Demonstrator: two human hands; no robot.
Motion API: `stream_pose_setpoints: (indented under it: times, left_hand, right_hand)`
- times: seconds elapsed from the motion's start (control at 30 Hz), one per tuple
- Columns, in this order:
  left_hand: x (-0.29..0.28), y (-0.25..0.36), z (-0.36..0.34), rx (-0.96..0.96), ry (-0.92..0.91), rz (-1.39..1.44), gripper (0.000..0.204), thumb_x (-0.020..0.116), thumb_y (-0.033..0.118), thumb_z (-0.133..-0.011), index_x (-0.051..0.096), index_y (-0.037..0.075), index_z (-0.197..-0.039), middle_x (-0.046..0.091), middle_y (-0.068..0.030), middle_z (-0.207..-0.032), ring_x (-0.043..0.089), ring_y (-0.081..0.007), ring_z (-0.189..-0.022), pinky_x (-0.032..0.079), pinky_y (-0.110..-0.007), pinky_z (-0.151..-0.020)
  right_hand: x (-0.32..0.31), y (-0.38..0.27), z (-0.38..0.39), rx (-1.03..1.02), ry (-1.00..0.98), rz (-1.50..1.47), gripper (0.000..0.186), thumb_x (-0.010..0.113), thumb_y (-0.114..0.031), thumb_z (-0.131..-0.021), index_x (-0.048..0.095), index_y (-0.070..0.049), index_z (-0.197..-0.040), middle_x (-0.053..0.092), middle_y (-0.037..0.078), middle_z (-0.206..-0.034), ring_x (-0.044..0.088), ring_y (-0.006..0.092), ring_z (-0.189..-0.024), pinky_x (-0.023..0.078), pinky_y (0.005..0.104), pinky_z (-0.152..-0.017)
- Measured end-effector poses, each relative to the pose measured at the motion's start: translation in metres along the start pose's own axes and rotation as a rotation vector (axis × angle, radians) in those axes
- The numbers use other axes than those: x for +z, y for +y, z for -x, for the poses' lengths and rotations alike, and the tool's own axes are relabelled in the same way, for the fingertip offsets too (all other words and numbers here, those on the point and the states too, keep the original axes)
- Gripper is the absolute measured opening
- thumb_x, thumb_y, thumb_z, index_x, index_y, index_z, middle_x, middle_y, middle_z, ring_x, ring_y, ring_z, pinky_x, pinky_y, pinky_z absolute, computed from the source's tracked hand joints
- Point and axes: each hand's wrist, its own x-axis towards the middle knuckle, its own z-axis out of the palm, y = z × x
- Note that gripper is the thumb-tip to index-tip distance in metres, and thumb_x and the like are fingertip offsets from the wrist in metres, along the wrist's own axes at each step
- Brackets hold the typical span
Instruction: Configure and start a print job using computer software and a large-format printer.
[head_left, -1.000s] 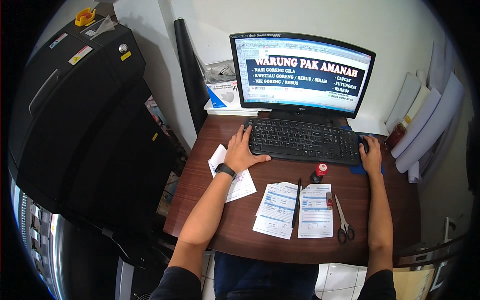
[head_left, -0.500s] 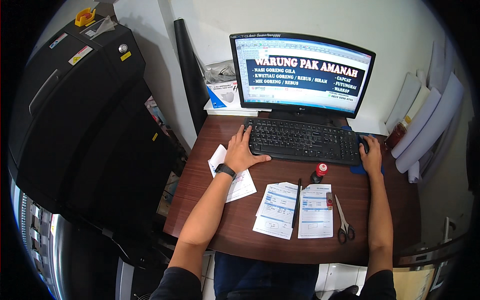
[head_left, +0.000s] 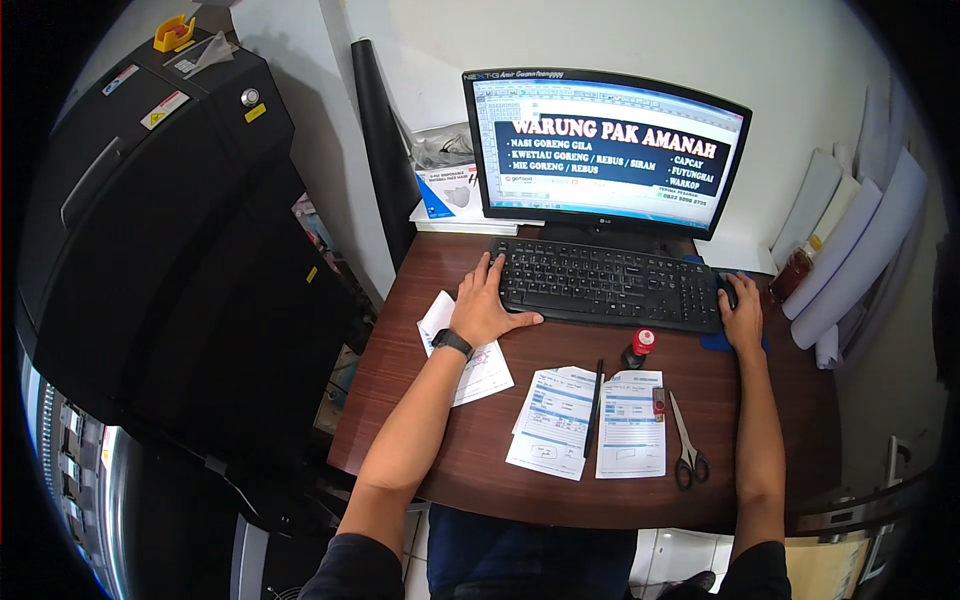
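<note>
My left hand [head_left: 484, 309] rests with fingers apart at the left end of the black keyboard [head_left: 600, 280]. Its fingertips touch the keyboard's corner, and the thumb lies along the front edge. At the keyboard's other end, my right hand [head_left: 742, 315] is wrapped over a black computer mouse [head_left: 729, 291] on a blue mouse pad [head_left: 716, 342]. Behind the keyboard stands a monitor [head_left: 605, 226] showing a dark banner layout in a design program. A loose white paper [head_left: 486, 378] lies partly beneath my left wrist, which wears a black watch [head_left: 452, 342].
Nearer me lie printed slips [head_left: 550, 425], another form [head_left: 630, 440], a black pen [head_left: 594, 410], a red USB stick [head_left: 659, 404] and scissors [head_left: 684, 440]. A red-topped stamp [head_left: 641, 345] stands behind them. Paper rolls [head_left: 865, 235] lean at right; a large black machine [head_left: 170, 260] fills the left.
</note>
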Motion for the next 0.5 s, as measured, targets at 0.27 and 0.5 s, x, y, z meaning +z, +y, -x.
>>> stream_pose_setpoints:
  times: [0.27, 0.5]
  left_hand:
    - [0.0008, -0.0016, 0.0005, 0.017, 0.009, 0.005, 0.134, 0.09, 0.068, -0.058, 0.033, -0.001, -0.157, 0.029, -0.0295, -0.161, 0.038, -0.0451, -0.143, 0.032, -0.049, -0.12]
    - [0.0, 0.0, 0.0008, 0.003, 0.002, -0.007, 0.135, 0.09, 0.068, -0.057, 0.033, -0.001, -0.157, 0.03, -0.0291, -0.161, 0.037, -0.045, -0.144, 0.033, -0.048, -0.119]
  right_hand:
    - [-0.0012, -0.0027, -0.0005, 0.005, -0.017, -0.015, 0.039, 0.067, -0.022, -0.096, 0.065, -0.002, -0.13, 0.058, 0.022, -0.138, 0.055, 0.0394, -0.129, 0.044, 0.0443, -0.109]
    - [-0.0012, -0.0028, -0.0006, 0.008, -0.008, -0.016, 0.039, 0.068, -0.023, -0.096, 0.066, -0.002, -0.129, 0.059, 0.022, -0.137, 0.055, 0.0398, -0.128, 0.044, 0.0443, -0.109]
